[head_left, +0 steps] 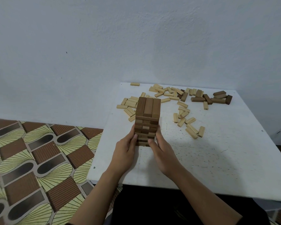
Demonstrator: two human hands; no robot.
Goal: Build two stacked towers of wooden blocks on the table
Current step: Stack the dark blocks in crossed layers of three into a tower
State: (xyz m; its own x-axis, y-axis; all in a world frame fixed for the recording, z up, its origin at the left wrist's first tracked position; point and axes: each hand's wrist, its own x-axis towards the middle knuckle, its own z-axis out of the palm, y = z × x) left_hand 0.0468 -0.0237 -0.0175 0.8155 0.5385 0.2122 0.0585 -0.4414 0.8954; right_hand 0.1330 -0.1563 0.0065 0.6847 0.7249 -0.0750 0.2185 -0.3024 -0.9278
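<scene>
One tall tower of mostly dark brown wooden blocks stands on the white table, a little left of its middle. Three dark blocks lie side by side as its top layer. My left hand presses against the tower's lower left side, fingers straight. My right hand presses its lower right side the same way. Both hands cover part of the tower's base. No second tower is in view.
Loose pale blocks lie behind the tower on the left and along the far edge. More pale ones lie scattered at the right. A few dark blocks lie at the far right. A patterned floor mat is left of the table.
</scene>
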